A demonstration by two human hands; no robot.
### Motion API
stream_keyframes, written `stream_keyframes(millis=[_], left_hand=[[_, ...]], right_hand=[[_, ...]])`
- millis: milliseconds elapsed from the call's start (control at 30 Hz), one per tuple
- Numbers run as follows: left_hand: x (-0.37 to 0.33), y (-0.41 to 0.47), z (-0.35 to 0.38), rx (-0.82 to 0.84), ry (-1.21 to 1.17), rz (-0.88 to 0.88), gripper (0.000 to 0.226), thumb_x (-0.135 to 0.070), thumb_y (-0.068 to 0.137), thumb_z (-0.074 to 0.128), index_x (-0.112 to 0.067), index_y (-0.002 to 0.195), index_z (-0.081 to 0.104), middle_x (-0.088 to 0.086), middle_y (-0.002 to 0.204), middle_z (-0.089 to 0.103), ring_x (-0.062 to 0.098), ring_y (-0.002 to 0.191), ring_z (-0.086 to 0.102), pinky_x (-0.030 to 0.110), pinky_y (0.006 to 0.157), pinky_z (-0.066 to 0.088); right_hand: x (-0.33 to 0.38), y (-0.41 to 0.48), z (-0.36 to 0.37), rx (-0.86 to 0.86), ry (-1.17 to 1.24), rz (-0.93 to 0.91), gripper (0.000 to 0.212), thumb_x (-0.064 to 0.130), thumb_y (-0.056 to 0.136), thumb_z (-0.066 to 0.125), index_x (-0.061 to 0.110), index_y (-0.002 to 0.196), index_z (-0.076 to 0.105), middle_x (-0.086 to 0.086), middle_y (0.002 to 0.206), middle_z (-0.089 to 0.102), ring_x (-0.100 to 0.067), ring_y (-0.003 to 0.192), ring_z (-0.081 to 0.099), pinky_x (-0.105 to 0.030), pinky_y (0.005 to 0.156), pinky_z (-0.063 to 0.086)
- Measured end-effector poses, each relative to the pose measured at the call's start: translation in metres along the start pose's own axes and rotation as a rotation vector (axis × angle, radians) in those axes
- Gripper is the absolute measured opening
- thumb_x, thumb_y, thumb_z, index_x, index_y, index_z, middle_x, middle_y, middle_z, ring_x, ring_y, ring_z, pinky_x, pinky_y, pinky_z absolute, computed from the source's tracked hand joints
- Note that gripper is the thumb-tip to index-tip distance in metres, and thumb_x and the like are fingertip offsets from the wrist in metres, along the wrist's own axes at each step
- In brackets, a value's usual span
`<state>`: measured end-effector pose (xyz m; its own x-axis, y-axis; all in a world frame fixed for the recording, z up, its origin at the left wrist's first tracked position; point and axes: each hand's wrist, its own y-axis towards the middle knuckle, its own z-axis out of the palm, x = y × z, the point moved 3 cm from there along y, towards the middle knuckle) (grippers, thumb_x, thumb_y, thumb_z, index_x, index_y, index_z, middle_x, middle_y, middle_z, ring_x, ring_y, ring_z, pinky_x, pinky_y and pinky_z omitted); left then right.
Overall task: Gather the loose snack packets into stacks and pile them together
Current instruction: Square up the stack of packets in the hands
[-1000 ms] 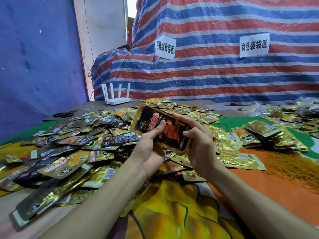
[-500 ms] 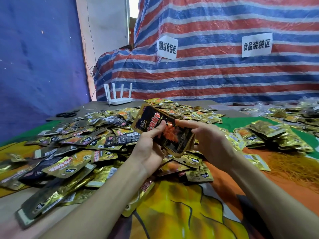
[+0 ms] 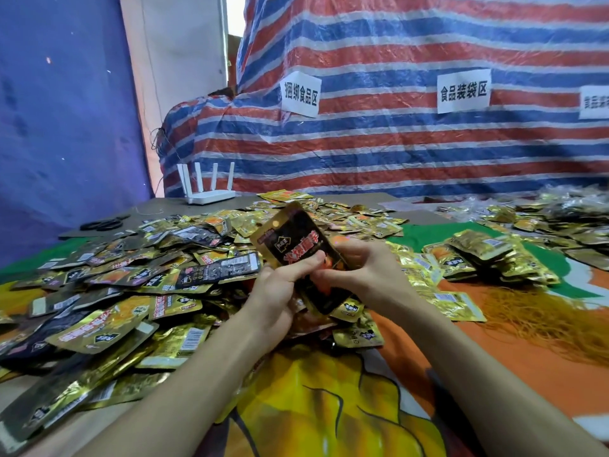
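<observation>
Swung upright since before, packet stack (image 3: 298, 249) over middle of worktop (image 3: 329, 407), pinched under thumb of left hand (image 3: 280, 291), cupped in curled fingers of right hand (image 3: 365, 275). Tap edges flush before adding to right-edge stacks (image 3: 484, 255).

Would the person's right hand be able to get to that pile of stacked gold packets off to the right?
Probably yes, once it lets go: the right hand and left hand both grip the held stack, but only flat loose packets lie between it and the stacked pile.
</observation>
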<state>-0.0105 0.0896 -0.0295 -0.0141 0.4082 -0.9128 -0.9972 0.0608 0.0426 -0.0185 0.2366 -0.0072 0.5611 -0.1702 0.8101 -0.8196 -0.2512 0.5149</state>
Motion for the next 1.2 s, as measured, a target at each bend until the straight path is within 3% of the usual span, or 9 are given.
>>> stream_keyframes(millis=[100, 233, 300, 500, 700, 867, 967, 1033, 1200], left_hand=[[0.003, -0.002, 0.003, 0.045, 0.1, 0.011, 0.073, -0.021, 0.059, 0.091, 0.002, 0.123, 0.064, 0.019, 0.105, 0.074, 0.031, 0.088, 0.072, 0.046, 0.076, 0.058], [0.0, -0.002, 0.007, 0.113, 0.118, 0.083, 0.07, -0.025, 0.068, 0.078, -0.003, 0.131, 0.055, 0.014, 0.117, 0.072, 0.024, 0.1, 0.07, 0.031, 0.073, 0.052], [-0.002, -0.002, 0.005, 0.087, 0.147, 0.113, 0.066, -0.027, 0.068, 0.075, -0.006, 0.127, 0.056, 0.013, 0.118, 0.069, 0.025, 0.104, 0.068, 0.034, 0.077, 0.054], [-0.003, -0.006, 0.011, 0.135, 0.26, 0.206, 0.047, -0.028, 0.073, 0.071, -0.008, 0.115, 0.065, 0.008, 0.105, 0.067, 0.018, 0.086, 0.068, 0.034, 0.078, 0.055], [-0.001, -0.003, 0.009, 0.132, 0.291, 0.231, 0.03, -0.025, 0.078, 0.071, -0.011, 0.105, 0.072, 0.004, 0.094, 0.07, 0.015, 0.078, 0.067, 0.029, 0.07, 0.055], [-0.002, -0.003, 0.008, 0.108, 0.296, 0.242, 0.016, -0.013, 0.091, 0.065, -0.009, 0.105, 0.071, 0.003, 0.087, 0.07, 0.017, 0.078, 0.066, 0.029, 0.07, 0.055], [-0.004, -0.006, 0.008, 0.104, 0.364, 0.288, 0.013, -0.011, 0.093, 0.064, -0.01, 0.104, 0.071, 0.001, 0.087, 0.071, 0.016, 0.079, 0.066, 0.026, 0.069, 0.055], [-0.008, -0.009, 0.007, 0.095, 0.527, 0.389, 0.011, -0.011, 0.094, 0.066, -0.017, 0.102, 0.07, 0.0, 0.093, 0.07, 0.014, 0.083, 0.066, 0.025, 0.072, 0.055], [-0.028, -0.012, 0.003, -0.005, 0.932, 0.546, 0.02, -0.01, 0.091, 0.067, -0.027, 0.101, 0.064, -0.006, 0.102, 0.063, 0.01, 0.096, 0.061, 0.025, 0.079, 0.052]], right_hand=[[0.006, -0.005, -0.01, 0.011, -0.031, 0.042, 0.012, 0.002, 0.081, 0.081, 0.0, 0.092, 0.078, -0.007, 0.081, 0.076, -0.013, 0.073, 0.073, -0.021, 0.064, 0.055], [0.008, -0.006, -0.033, -0.065, -0.118, 0.155, 0.01, 0.014, 0.078, 0.086, 0.019, 0.082, 0.078, 0.004, 0.079, 0.077, -0.009, 0.076, 0.074, -0.02, 0.064, 0.056], [0.004, -0.003, -0.058, -0.166, -0.2, 0.252, 0.013, 0.021, 0.075, 0.088, 0.02, 0.084, 0.079, 0.002, 0.078, 0.077, -0.011, 0.074, 0.075, -0.023, 0.063, 0.058], [-0.021, 0.013, -0.15, -0.511, -0.582, 0.512, 0.027, 0.029, 0.084, 0.081, 0.022, 0.092, 0.056, -0.01, 0.091, 0.071, -0.029, 0.076, 0.074, -0.052, 0.071, 0.062], [-0.058, 0.015, -0.177, -0.588, -1.089, 0.587, 0.043, 0.02, 0.099, 0.06, 0.005, 0.133, 0.04, -0.022, 0.114, 0.064, -0.04, 0.108, 0.059, -0.045, 0.083, 0.049], [-0.067, 0.015, -0.169, -0.581, -1.355, 0.662, 0.044, 0.02, 0.094, 0.06, 0.001, 0.13, 0.044, -0.028, 0.136, 0.046, -0.043, 0.128, 0.044, -0.047, 0.108, 0.038], [-0.063, 0.016, -0.162, -0.595, -1.381, 0.602, 0.055, 0.03, 0.092, 0.062, 0.0, 0.134, 0.043, -0.028, 0.137, 0.043, -0.042, 0.128, 0.04, -0.05, 0.109, 0.034], [-0.058, 0.018, -0.149, -0.568, -1.305, 0.427, 0.058, 0.036, 0.09, 0.065, 0.003, 0.135, 0.045, -0.025, 0.135, 0.046, -0.04, 0.126, 0.041, -0.051, 0.106, 0.035], [-0.04, 0.025, -0.081, -0.233, -0.966, 0.156, 0.065, 0.042, 0.086, 0.07, 0.022, 0.144, 0.049, -0.012, 0.134, 0.051, -0.029, 0.126, 0.042, -0.045, 0.104, 0.037]])
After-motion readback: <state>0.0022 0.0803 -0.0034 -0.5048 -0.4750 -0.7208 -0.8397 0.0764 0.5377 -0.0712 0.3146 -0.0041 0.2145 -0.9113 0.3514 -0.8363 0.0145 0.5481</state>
